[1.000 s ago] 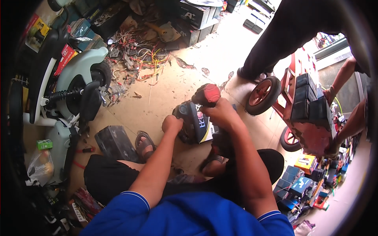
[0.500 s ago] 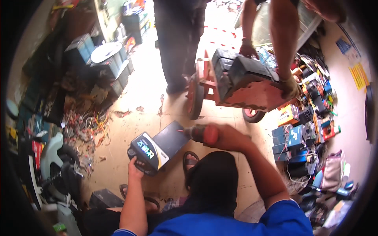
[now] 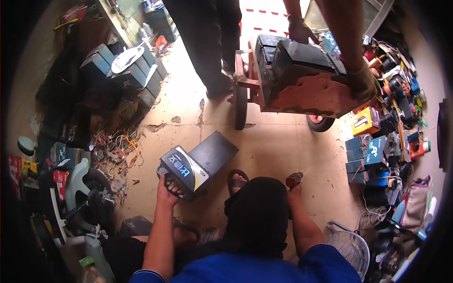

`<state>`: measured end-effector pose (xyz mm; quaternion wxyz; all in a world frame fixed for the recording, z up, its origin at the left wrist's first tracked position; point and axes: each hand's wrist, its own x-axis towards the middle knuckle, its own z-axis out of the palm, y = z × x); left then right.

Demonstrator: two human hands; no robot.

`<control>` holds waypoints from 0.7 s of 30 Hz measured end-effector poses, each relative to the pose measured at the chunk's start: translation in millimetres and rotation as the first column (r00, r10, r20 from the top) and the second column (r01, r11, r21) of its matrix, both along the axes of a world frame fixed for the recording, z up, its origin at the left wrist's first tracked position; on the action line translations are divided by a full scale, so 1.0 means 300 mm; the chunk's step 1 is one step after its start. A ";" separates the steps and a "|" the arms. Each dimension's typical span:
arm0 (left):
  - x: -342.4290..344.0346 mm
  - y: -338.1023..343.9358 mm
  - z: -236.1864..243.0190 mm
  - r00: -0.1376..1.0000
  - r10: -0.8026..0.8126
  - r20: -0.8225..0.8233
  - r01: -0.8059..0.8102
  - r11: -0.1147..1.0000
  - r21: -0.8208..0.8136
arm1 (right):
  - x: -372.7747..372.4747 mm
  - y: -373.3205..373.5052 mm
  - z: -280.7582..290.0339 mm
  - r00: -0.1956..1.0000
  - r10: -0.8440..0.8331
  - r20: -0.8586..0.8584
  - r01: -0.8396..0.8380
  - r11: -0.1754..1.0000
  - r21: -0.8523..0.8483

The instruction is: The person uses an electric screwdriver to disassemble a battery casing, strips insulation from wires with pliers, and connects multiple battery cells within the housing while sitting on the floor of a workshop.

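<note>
The left grip (image 3: 169, 189) is closed round the handle at the near left end of a black case (image 3: 188, 170), its fingers showing through the handle opening; the case has a label of black, white and yellow, and sits left of centre above the tiled floor (image 3: 273, 151); a dark grey box (image 3: 214, 152) adjoins its far right side, though I cannot tell whether the two are one piece; the right grip (image 3: 295, 192) is wrapped about a drill (image 3: 293, 179) with a red end, well to the right of the case, beside the person's dark-clad knee (image 3: 257, 207); a sandalled foot (image 3: 237, 179) shows between case and knee.

Far right of centre, another person's gloved hand (image 3: 363, 86) holds the near right corner of a red cart (image 3: 306, 96) loaded with black batteries (image 3: 306, 55); to the left lies a tangle of wires (image 3: 118, 150); along the right are teal batteries (image 3: 375, 153) and a yellow box (image 3: 365, 120); a wire cage (image 3: 361, 245) stands near right.
</note>
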<state>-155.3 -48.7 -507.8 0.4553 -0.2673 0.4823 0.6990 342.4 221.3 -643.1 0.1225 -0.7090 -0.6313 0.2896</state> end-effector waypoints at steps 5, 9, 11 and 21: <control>0.032 0.050 0.057 0.999 0.033 -0.005 -0.033 0.998 -0.050 | -0.036 0.079 0.039 0.990 -0.008 0.140 0.028 0.990 -0.139; 0.056 0.090 0.108 1.000 0.025 0.005 -0.025 0.999 -0.040 | -0.120 0.239 0.161 0.988 0.099 0.120 -0.103 0.994 0.025; 0.059 0.093 0.182 0.996 -0.045 -0.072 0.049 0.997 0.064 | -0.235 0.318 0.291 0.978 0.206 -0.042 -0.199 0.970 0.143; 0.024 0.612 0.506 0.953 -0.277 -0.120 0.302 0.882 0.362 | -0.776 0.149 1.455 0.402 0.721 -0.564 -0.656 0.657 0.372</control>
